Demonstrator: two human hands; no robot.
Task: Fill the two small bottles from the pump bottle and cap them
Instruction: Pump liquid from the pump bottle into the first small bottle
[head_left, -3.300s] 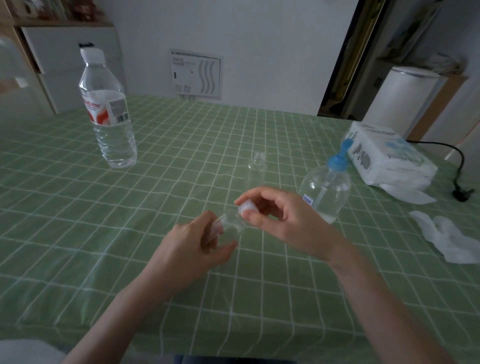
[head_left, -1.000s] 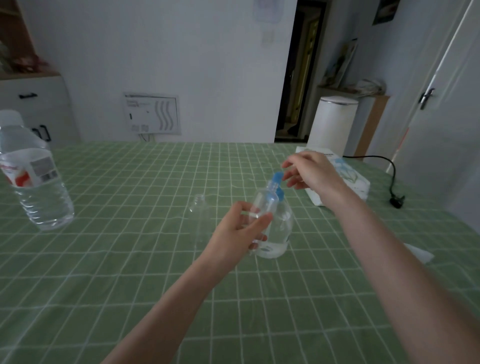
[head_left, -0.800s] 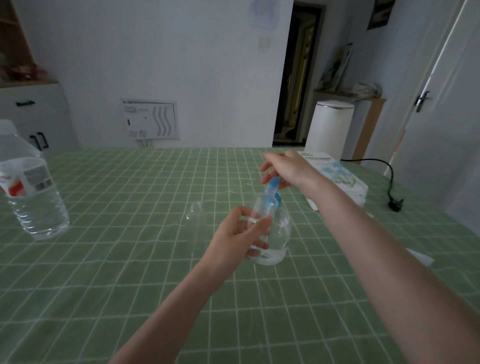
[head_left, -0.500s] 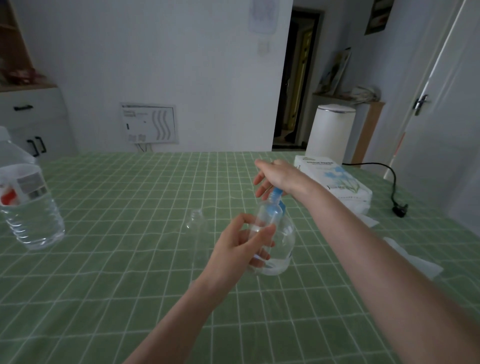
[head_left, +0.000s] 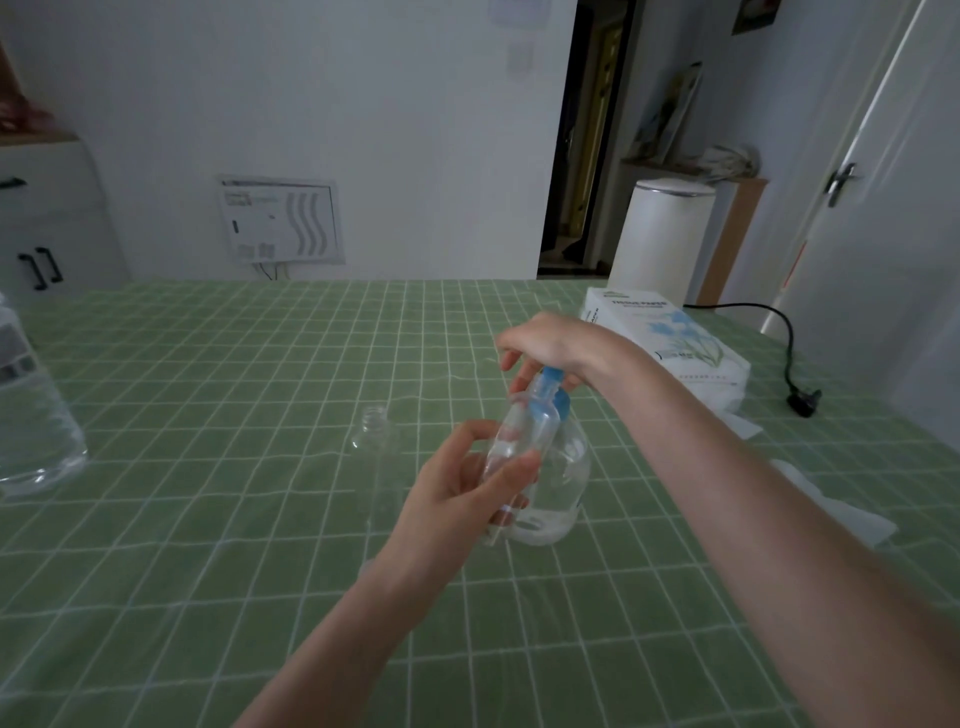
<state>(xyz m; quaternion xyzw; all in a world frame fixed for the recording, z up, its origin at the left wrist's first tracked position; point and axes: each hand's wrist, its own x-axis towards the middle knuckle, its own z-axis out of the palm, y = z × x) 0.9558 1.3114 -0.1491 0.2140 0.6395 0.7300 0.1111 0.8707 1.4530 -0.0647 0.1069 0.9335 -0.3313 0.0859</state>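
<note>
My left hand (head_left: 467, 488) grips a small clear bottle (head_left: 522, 434), tilted with its open mouth up against the blue pump head (head_left: 551, 387) of the round clear pump bottle (head_left: 558, 480). That pump bottle stands on the green checked tablecloth (head_left: 260, 467). My right hand (head_left: 550, 345) rests palm down on top of the pump head, fingers spread over it. A second small clear bottle (head_left: 375, 439) stands uncapped and upright to the left, apart from both hands. No caps are visible.
A large clear water bottle (head_left: 31, 415) stands at the left edge. A white tissue pack (head_left: 670, 343) lies at the back right, loose white tissues (head_left: 831, 509) to the right, and a black cable with plug (head_left: 802, 400) beyond them.
The camera has tipped slightly. My right hand has come down over the blue pump head from the right. My left hand keeps the small bottle at the spout.
</note>
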